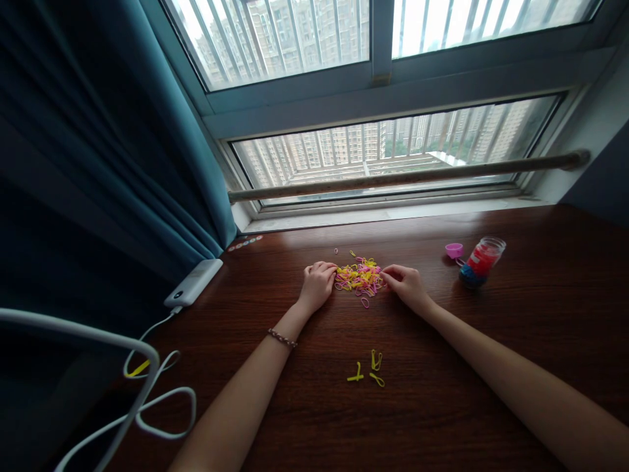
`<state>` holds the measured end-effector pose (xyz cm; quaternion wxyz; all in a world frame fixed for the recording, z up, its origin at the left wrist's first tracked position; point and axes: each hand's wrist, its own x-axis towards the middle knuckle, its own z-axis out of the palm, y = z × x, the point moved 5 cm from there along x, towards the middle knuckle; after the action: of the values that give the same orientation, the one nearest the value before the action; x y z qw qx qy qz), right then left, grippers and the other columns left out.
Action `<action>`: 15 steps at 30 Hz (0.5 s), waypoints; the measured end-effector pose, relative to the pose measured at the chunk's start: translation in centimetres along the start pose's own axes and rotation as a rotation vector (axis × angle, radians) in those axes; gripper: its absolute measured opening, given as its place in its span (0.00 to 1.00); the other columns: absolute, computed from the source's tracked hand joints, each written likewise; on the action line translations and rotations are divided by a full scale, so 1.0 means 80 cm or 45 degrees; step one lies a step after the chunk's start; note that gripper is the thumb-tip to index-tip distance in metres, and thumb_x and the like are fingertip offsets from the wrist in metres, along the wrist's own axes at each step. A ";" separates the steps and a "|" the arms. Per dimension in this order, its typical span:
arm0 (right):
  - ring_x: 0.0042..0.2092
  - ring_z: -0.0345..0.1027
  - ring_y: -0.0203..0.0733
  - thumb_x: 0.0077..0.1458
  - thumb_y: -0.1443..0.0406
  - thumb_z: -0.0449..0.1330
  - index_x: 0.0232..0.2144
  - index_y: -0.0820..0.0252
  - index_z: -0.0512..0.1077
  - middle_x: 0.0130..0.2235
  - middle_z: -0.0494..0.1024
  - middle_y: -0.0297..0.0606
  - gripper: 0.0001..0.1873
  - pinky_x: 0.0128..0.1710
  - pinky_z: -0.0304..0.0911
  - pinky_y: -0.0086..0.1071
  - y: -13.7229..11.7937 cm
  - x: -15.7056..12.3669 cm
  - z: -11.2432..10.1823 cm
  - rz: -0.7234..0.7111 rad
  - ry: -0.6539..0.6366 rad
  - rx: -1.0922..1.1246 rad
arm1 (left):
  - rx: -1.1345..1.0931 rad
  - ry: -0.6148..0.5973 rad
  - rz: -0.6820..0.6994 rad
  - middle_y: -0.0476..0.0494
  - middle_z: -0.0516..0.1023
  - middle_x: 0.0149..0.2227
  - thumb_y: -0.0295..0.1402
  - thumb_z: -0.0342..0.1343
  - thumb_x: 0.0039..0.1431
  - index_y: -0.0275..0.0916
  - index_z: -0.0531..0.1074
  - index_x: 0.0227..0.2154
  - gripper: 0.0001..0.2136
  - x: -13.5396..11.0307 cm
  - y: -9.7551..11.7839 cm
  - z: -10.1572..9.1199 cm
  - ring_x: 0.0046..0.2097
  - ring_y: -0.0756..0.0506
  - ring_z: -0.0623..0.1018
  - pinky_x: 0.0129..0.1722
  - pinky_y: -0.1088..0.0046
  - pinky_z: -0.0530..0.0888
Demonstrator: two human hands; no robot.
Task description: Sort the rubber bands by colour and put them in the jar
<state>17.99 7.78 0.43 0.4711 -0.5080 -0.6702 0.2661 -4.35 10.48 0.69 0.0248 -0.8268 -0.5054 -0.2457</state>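
Note:
A small heap of yellow and pink rubber bands (360, 276) lies on the dark wooden table (442, 393) below the window. My left hand (318, 282) rests at the heap's left edge with its fingers curled under. My right hand (405, 284) is at the heap's right edge, fingertips pinched together against the bands. What either hand holds is too small to see. Three yellow bands (367, 370) lie apart, nearer to me, between my forearms.
A clear jar (480, 262) with red and blue contents stands at the right, its pink lid (454, 250) beside it. A white power bank (193, 282) with a looping white cable (162, 393) lies at the left by the teal curtain (98, 164).

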 end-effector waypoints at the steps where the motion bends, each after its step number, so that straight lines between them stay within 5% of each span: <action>1: 0.24 0.67 0.37 0.50 0.58 0.54 0.27 0.61 0.73 0.23 0.75 0.36 0.13 0.25 0.61 0.28 -0.001 0.000 -0.001 -0.002 0.014 -0.010 | -0.022 0.014 0.007 0.45 0.73 0.43 0.29 0.46 0.58 0.40 0.71 0.38 0.10 0.000 0.000 -0.001 0.47 0.43 0.66 0.47 0.61 0.59; 9: 0.26 0.68 0.37 0.50 0.60 0.55 0.28 0.61 0.74 0.25 0.76 0.36 0.11 0.27 0.62 0.28 -0.009 -0.002 -0.002 -0.034 0.028 0.002 | -0.352 0.231 -0.179 0.45 0.74 0.33 0.26 0.52 0.50 0.37 0.70 0.29 0.03 -0.003 -0.021 -0.012 0.38 0.47 0.72 0.40 0.69 0.67; 15: 0.26 0.69 0.37 0.50 0.60 0.54 0.28 0.61 0.74 0.26 0.77 0.37 0.11 0.27 0.63 0.29 -0.007 -0.003 0.000 -0.054 0.028 -0.004 | -0.637 0.240 -0.308 0.47 0.74 0.31 0.27 0.51 0.50 0.39 0.70 0.37 0.10 -0.003 -0.038 -0.006 0.33 0.50 0.74 0.36 0.73 0.71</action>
<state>17.79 7.39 0.82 0.4831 -0.4973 -0.6761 0.2492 -7.17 11.59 0.37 -0.1625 -0.7146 -0.5194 -0.4396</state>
